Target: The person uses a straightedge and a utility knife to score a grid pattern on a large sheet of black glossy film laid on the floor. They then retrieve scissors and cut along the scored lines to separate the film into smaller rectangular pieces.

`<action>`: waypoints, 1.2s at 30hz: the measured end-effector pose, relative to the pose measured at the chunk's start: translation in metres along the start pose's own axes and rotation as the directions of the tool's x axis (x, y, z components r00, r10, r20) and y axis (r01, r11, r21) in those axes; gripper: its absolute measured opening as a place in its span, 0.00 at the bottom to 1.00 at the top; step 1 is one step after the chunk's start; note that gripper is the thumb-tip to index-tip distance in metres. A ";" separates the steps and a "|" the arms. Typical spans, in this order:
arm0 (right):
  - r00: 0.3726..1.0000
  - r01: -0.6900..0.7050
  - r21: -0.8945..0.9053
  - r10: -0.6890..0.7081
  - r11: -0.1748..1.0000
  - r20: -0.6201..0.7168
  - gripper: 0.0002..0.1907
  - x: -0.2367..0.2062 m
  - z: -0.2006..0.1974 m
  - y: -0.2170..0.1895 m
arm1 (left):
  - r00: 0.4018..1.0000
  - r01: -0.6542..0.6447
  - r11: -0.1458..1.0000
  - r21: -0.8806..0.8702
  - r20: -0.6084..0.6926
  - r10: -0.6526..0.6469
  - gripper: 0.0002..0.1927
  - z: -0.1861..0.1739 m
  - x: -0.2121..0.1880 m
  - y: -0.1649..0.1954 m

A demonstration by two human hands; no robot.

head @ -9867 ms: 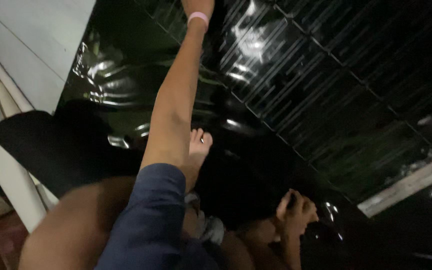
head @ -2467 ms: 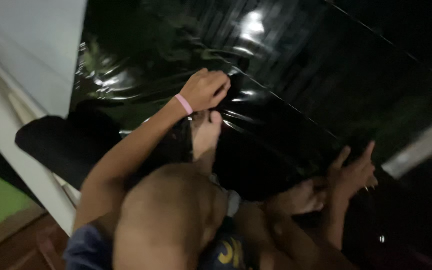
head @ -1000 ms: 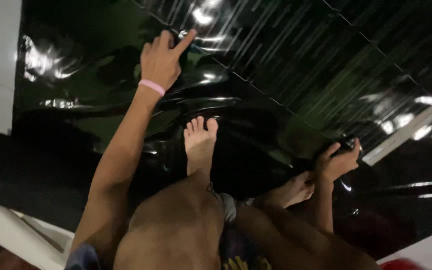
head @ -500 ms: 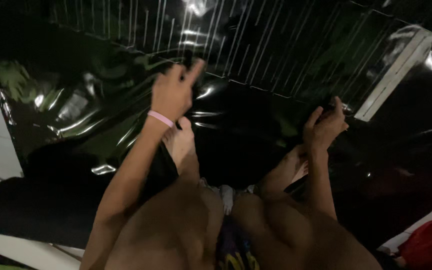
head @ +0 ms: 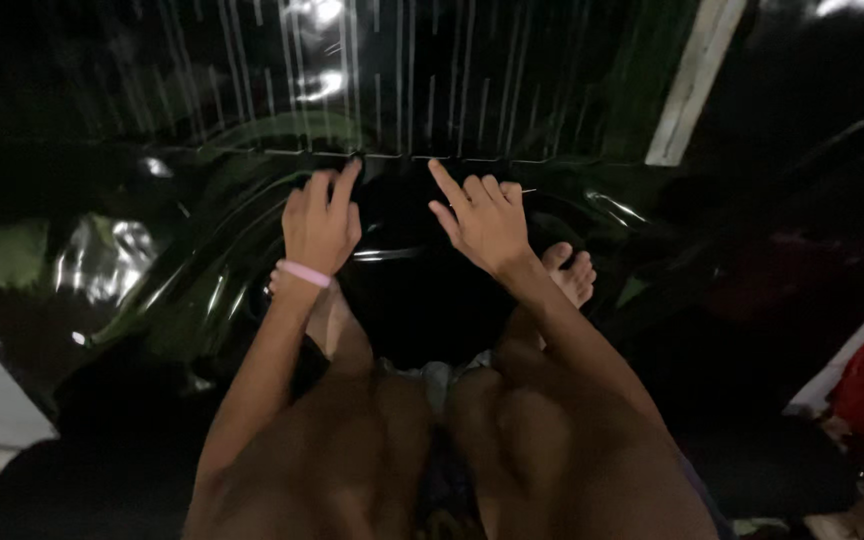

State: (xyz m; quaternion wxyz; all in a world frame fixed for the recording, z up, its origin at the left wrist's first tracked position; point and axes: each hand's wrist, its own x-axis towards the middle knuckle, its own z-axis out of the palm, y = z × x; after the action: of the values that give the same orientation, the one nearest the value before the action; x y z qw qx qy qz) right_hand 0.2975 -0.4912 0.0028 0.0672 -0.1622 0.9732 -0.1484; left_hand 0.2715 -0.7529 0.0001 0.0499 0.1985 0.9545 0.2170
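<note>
Left hand: the left hand (head: 320, 222) lay open, fingers spread, pressing the glossy black sheet (head: 202, 280).
Right hand: the right hand (head: 484, 215) was open too, index fingertip at the sheet's edge just ahead.
Risk: slick film could probably slip or crease under uneven pressure.

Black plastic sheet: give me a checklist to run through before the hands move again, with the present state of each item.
1. Both hands on the black plastic sheet: ok; the left hand and the right hand lie flat on it with fingers spread.
2. Fingertips at the sheet's edge: ok; both index fingers reach the stepped line.
3. Sheet flat: not ok; shiny wrinkles curve beside the left hand.
4. Feet clear of the working spot: ok; the right foot sits behind the right hand.
5. Sheet's edge fixed down: cannot tell, too dark.
6. Pale strip clear of the hands: ok.
</note>
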 end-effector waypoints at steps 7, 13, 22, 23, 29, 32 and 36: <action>0.911 -0.397 0.092 0.404 0.913 -0.085 0.26 -0.038 -0.010 0.049 | 0.996 -0.092 0.978 -0.186 -0.007 0.092 0.12 0.025 -0.020 0.023; 0.898 -0.403 0.028 0.401 0.915 -0.180 0.25 -0.060 -0.005 0.079 | 0.988 -0.150 0.969 -0.197 0.008 0.154 0.10 0.039 -0.029 0.023; 0.755 -0.629 -0.053 0.594 0.776 -0.277 0.28 -0.086 -0.013 0.136 | 0.984 -0.171 0.974 -0.148 -0.070 0.162 0.08 0.049 -0.026 0.019; 0.733 -0.643 -0.084 0.579 0.762 -0.357 0.29 -0.085 -0.016 0.143 | 0.986 -0.160 0.975 -0.153 -0.063 0.152 0.08 0.050 -0.025 0.019; 0.562 -0.767 0.222 0.797 0.602 -0.221 0.43 -0.085 -0.039 0.189 | 0.988 -0.140 0.982 -0.126 -0.087 0.130 0.07 0.055 -0.021 0.019; 0.338 -0.715 0.640 0.941 0.281 -0.036 0.27 -0.109 -0.046 0.209 | 0.990 -0.117 0.983 -0.140 -0.097 0.104 0.07 0.057 -0.021 0.019; 0.303 -0.463 0.867 0.952 0.186 -0.043 0.16 -0.159 -0.044 0.225 | 0.995 -0.069 0.986 -0.153 -0.087 0.056 0.08 0.058 -0.021 0.019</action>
State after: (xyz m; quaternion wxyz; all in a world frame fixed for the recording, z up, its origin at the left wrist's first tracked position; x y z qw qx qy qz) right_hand 0.3721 -0.2227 -0.0124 -0.1167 0.4469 0.7296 -0.5043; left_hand 0.3082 -0.7223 -0.0440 0.0189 0.2147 0.9291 0.3004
